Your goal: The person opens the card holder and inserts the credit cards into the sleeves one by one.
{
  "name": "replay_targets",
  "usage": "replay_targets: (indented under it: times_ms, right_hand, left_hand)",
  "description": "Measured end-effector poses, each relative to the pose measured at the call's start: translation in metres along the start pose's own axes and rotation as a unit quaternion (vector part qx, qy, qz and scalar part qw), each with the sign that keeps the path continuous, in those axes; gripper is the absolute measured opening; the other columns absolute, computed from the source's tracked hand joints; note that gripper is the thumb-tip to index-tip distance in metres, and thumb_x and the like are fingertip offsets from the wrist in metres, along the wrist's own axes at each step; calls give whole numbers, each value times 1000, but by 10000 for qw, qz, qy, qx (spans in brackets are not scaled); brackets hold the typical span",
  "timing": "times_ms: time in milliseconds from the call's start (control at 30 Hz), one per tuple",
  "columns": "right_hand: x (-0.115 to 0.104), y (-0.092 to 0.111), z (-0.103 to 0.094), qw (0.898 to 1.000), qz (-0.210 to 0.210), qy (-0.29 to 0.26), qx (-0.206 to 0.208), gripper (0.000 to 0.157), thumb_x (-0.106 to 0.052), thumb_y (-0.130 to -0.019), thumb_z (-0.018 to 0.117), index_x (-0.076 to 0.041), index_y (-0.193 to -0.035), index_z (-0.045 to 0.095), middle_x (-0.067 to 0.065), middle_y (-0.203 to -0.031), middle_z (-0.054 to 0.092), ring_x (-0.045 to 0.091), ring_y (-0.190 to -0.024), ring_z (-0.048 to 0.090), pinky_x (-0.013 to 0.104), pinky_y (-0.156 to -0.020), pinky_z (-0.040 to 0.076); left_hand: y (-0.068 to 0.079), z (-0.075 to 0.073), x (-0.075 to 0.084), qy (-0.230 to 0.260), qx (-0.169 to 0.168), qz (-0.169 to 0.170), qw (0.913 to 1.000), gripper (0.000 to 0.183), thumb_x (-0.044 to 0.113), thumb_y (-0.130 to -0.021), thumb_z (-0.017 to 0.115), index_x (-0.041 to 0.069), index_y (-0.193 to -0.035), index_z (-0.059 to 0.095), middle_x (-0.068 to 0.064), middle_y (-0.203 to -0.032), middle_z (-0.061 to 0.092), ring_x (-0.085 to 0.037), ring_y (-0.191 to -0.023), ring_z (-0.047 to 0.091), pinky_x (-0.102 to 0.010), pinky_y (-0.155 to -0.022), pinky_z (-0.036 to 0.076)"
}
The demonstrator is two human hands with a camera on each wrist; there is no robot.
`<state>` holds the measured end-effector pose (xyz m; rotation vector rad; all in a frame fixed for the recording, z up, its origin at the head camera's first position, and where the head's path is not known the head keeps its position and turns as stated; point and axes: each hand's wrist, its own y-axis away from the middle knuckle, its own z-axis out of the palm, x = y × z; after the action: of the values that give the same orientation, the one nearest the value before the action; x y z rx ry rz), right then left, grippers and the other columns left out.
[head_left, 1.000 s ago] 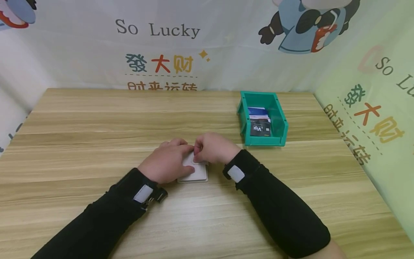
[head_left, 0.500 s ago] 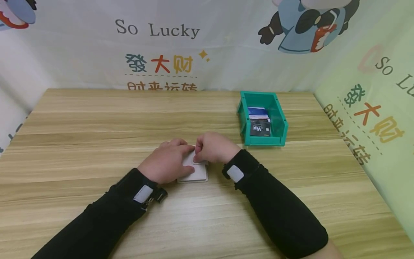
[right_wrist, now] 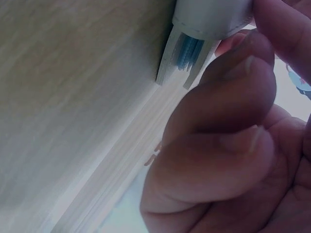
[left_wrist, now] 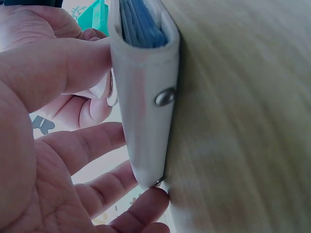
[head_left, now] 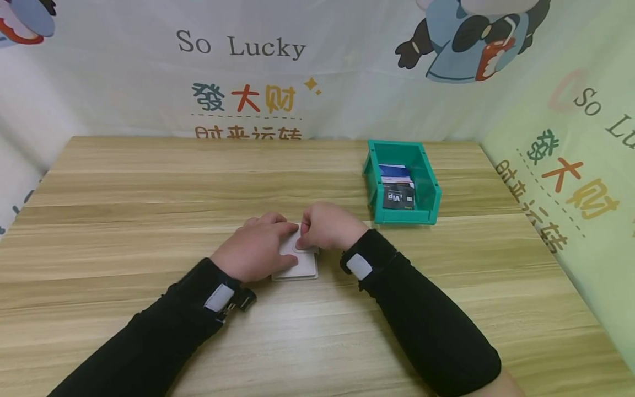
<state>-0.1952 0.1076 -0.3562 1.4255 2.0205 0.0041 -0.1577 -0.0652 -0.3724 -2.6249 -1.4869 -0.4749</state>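
Observation:
A white card holder (head_left: pixel 306 268) lies on the wooden table between both hands. In the left wrist view its spine shows a metal stud, and bluish clear sleeves (left_wrist: pixel 141 26) fill the inside. My left hand (head_left: pixel 255 248) holds it from the left, thumb and forefinger over the cover and other fingertips against the spine. My right hand (head_left: pixel 331 226), fingers curled, pinches the strap (right_wrist: pixel 211 19) at the holder's right side. That strap wraps over the open edge in the right wrist view. The right fingertips partly hide the closure.
Behind the right hand stands a green bin (head_left: pixel 409 216) with several cards (head_left: pixel 398 196) inside, a black "Vip" one on top. Printed white cloth (head_left: pixel 347 99) hangs along the back and right edges of the wooden table (head_left: pixel 149 198).
Both hands stay at the card holder. The right forearm has shifted very slightly to the left; the holder itself looks unmoved.

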Motion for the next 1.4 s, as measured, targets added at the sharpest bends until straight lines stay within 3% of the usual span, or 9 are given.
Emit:
replay_targets:
  times_ms: [1133,1400]
  right_hand:
    - [2,-7,-3,9996,65,206,-163,24,-30,-76,76,-11,-75,61,1,-67,57,18,-62,53,28,-50,39]
    - [3,-5,-2,9997,93,224,-39,25,-32,-76,76,-11,-75,61,1,-66,58,17,-61,54,28,-49,39]
  left_hand:
    - [2,-1,1,14,-14,-15,10000,61,42,-82,67,11,-133,53,-9,-128,49,-29,-107,44,-45,-94,39]
    - [2,-2,1,12,19,-9,10000,60,42,-82,68,11,-132,54,-8,-127,49,-28,-106,45,-44,-93,40]
